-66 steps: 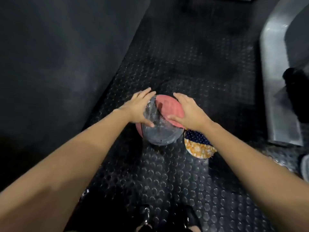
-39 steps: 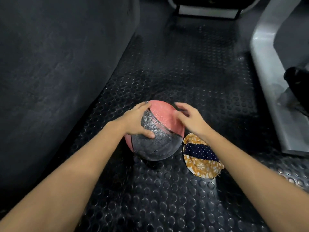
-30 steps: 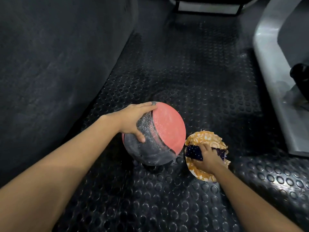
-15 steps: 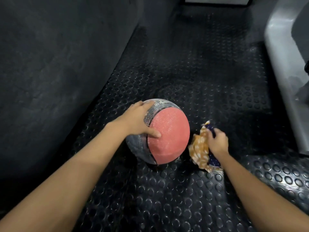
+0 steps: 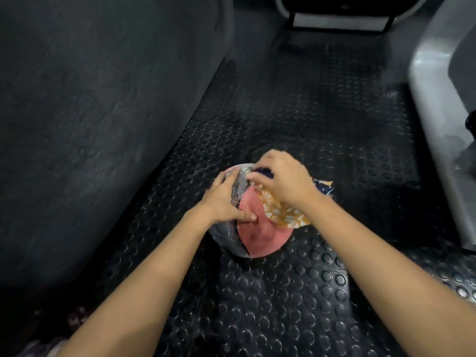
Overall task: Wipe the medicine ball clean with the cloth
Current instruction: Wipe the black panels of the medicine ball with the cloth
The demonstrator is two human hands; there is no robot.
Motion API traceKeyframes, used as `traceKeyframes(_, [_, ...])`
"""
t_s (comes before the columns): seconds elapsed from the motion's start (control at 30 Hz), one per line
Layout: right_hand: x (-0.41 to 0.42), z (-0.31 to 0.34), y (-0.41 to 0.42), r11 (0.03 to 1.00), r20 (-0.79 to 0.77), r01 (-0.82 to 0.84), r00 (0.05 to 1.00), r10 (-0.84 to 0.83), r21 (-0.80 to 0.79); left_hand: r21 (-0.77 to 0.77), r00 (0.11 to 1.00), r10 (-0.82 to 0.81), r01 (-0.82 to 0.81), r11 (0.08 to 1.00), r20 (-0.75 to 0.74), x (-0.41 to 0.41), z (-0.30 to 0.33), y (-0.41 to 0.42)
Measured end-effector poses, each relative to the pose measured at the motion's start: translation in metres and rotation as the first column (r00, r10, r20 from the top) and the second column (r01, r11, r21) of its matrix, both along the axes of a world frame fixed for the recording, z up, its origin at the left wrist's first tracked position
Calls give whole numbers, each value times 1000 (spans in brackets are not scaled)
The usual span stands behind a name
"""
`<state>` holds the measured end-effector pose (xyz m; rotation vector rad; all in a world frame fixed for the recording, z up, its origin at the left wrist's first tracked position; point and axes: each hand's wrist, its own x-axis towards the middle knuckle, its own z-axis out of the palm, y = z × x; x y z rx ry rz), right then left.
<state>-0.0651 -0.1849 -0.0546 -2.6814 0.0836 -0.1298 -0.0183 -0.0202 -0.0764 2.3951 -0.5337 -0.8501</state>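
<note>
A pink and grey medicine ball (image 5: 260,238) sits on the black studded rubber floor (image 5: 283,305). My left hand (image 5: 224,202) rests on its left side, fingers spread over the grey panel and thumb on the pink one. My right hand (image 5: 283,180) grips a patterned orange and navy cloth (image 5: 280,212) and holds it against the top right of the ball. Part of the cloth hangs off the ball's right side. The ball's top is hidden under both hands.
A large dark padded surface (image 5: 90,112) rises along the left. A silver machine frame (image 5: 438,112) runs down the right side. A white-edged base (image 5: 340,20) stands at the far end of the floor.
My right hand let go of the ball, picked the cloth up off the floor to the right and brought it onto the top of the ball. My left hand stayed on the ball, which turned.
</note>
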Motion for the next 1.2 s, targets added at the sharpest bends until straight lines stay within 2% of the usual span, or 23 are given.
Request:
traceKeyframes(0.07, [-3, -7, 6, 999, -72, -29, 997, 27, -31, 22, 1000, 8, -8, 1000, 1, -1, -2, -2])
traceKeyframes(0.27, [-20, -12, -5, 986, -52, -159, 986, 161, 46, 44, 999, 18, -19, 999, 27, -6, -2, 0])
traceKeyframes(0.4, [-1, -4, -7, 997, -88, 47, 995, -42, 59, 106, 997, -7, 0, 994, 73, -15, 0, -6])
traceKeyframes(0.43, [-2, -3, -3, 999, -84, 45, 996, -43, 30, 114, 997, -10, 1, 994, 77, -15, 0, -6])
traceKeyframes(0.5, [-12, -2, 9, 996, -71, -71, 995, 68, -46, 111, 997, -10, 1, 994, 77, -16, -1, -4])
traceKeyframes(0.57, [-20, -1, 11, 986, -77, -157, 985, 152, -55, 89, 997, -13, 6, 996, 80, -19, -2, 1])
traceKeyframes(0.7, [-3, 3, 1, 999, -116, 44, 992, -47, -25, 82, 996, -7, 0, 997, 89, -27, -3, 6])
traceKeyframes(0.73, [-3, 3, 6, 998, -108, 37, 993, -43, -51, 81, 996, -1, -6, 997, 87, -28, -3, 7])
traceKeyframes(0.83, [-19, 2, 22, 981, -106, -161, 983, 150, -104, 79, 996, 3, -10, 997, 87, -30, -4, 12])
traceKeyframes(0.87, [-19, 2, 18, 980, -120, -173, 980, 160, -102, 79, 996, -1, -6, 997, 93, -33, -5, 14])
traceKeyframes(1.0, [-5, 0, -1, 995, -132, 87, 987, -92, -47, 63, 995, 5, -12, 998, 104, -42, -8, 16])
traceKeyframes(1.03, [-9, 1, 5, 996, -110, 57, 992, -64, -67, 65, 995, 6, -12, 998, 97, -41, -8, 16])
traceKeyframes(1.13, [-29, 2, 22, 979, -71, -175, 983, 168, -104, 80, 997, -2, -4, 997, 78, -37, -9, 19])
traceKeyframes(1.2, [-18, 4, 6, 990, -118, -96, 990, 83, -104, 83, 997, -5, -2, 997, 81, -42, -9, 18])
